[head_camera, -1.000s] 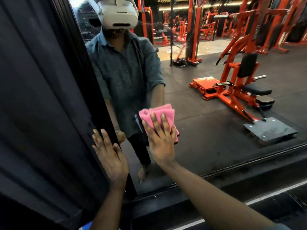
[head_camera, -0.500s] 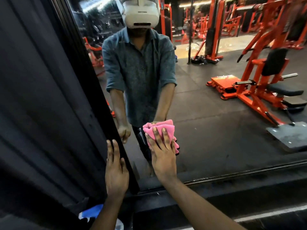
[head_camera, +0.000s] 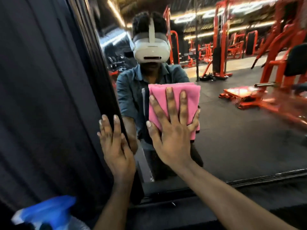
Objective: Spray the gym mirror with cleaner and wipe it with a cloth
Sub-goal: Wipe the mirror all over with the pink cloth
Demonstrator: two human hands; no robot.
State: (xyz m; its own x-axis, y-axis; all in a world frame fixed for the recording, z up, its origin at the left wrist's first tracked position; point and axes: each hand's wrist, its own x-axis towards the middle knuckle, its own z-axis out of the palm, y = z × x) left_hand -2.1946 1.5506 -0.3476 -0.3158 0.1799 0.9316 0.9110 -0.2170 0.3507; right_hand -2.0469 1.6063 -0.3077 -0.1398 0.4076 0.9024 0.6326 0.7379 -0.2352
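Note:
A folded pink cloth (head_camera: pixel 192 98) lies flat against the gym mirror (head_camera: pixel 232 138), near its left edge. My right hand (head_camera: pixel 171 130) presses the cloth to the glass with straight, spread fingers. Flat on the dark frame at the mirror's left edge rests my left hand (head_camera: pixel 116 146), fingers straight. A spray bottle with a blue trigger head (head_camera: pixel 46 213) shows blurred at the bottom left, held by neither hand.
A dark curtain (head_camera: pixel 41 97) hangs left of the mirror. A black ledge (head_camera: pixel 182 211) runs below the glass. The mirror reflects a person in a white headset and orange gym machines (head_camera: pixel 274 80) on a dark floor.
My right hand has slid the cloth upward on the glass. My view came closer and tilted up. The left hand stays on the frame, and more of the spray bottle shows.

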